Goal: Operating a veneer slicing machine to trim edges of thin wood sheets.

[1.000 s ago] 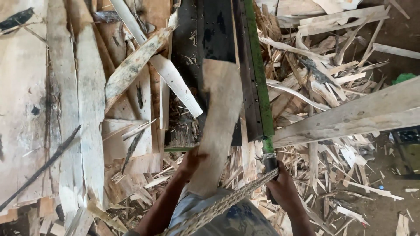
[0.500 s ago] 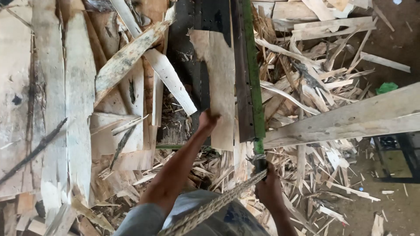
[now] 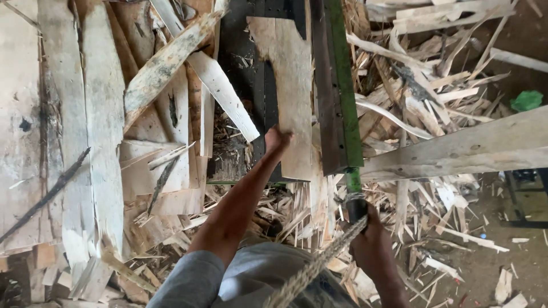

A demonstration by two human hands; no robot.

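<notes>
Wood sheet [image 3: 291,97] | left grip [image 3: 276,138] touching | right grip [image 3: 371,239] closed, lever handle [image 3: 355,194]

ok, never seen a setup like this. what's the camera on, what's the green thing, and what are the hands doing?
There is one view, from a camera worn on the person's head, looking straight down at their own arms. No robot is involved.

The left hand presses on a thin pale wood sheet lying on a dark machine bed. The right hand grips the handle at the near end of a long hinged blade with a green edge, which sits beside the sheet. A braided rope runs from the handle towards the person.

Around it lie veneer strips, a scrap pile and a wooden beam.
</notes>
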